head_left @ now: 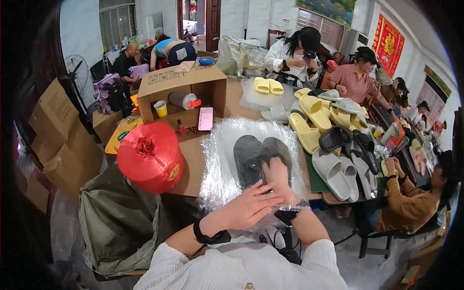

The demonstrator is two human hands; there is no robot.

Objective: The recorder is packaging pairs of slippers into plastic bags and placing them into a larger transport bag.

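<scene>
A pair of black slippers (247, 157) lies side by side in a clear plastic bag (220, 145) on the table in front of me. My right hand (278, 183) reaches in at the bag's near side, and its bent fingers rest at the right slipper; what the fingertips grip is partly hidden. My left hand (249, 207) crosses over the right wrist with its fingers stretched out and nothing in them. The palm faces down, over the bag's near edge.
A red roll of plastic twine (150, 157) stands left of the bag. Behind it, an open cardboard box (179, 82) holds cups, with a phone (205, 119) in front. Yellow, grey and black slippers (333, 166) are heaped at right. Co-workers (408, 193) sit around the tables.
</scene>
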